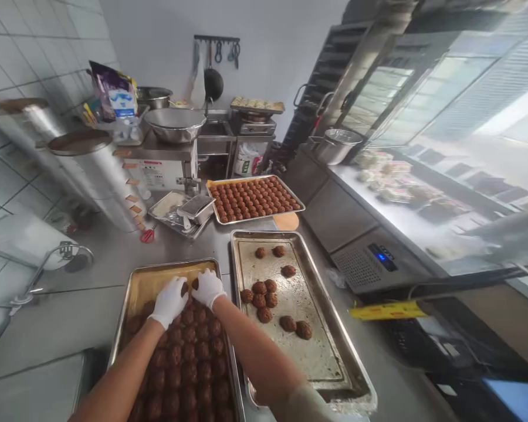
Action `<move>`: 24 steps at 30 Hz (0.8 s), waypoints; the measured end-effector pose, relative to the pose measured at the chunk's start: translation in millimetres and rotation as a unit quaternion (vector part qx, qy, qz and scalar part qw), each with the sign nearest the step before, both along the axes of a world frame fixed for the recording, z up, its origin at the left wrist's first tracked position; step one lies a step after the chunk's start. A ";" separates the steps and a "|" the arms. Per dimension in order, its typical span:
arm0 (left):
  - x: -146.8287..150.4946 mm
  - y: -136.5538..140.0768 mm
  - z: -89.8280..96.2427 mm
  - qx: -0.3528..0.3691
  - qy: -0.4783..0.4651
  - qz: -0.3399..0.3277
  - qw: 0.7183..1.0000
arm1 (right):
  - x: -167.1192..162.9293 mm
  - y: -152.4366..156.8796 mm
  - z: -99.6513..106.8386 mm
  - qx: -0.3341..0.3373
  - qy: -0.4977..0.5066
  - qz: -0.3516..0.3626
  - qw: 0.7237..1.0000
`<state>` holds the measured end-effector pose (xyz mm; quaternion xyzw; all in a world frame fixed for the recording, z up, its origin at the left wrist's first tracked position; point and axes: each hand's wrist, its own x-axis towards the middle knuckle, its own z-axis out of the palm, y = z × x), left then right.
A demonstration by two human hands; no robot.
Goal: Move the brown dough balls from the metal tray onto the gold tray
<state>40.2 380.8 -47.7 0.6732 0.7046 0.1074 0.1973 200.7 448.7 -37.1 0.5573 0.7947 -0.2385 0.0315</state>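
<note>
Both hands wear white gloves: the left hand (169,302) and the right hand (207,287) lie over dark brown round pastry balls (189,357) on a golden-toned rectangular metal tray (152,280). The silver rectangular baking tray (317,328) beside it shows a pale greasy sheen and 11 reddish-brown balls (264,299). A farther silver tray (255,200) carries orange-brown pieces in rows. The steel worktop (61,316) is grey, the wall tiles (9,64) white with grey grout. The bag (114,94) is purple and white, the scissors (148,235) red.
</note>
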 end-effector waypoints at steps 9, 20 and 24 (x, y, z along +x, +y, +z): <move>-11.3 43.7 -47.3 -0.062 0.018 -0.109 0.992 | -3.2 18.3 -29.1 -0.008 -0.055 0.061 0.997; 3.3 51.2 -34.5 -0.059 -0.009 -0.168 0.984 | 62.6 -14.4 -8.5 0.010 0.095 0.027 0.995; 70.0 32.4 -8.5 0.049 -0.016 -0.121 0.991 | 148.8 -74.9 -14.1 0.125 0.234 -0.229 0.937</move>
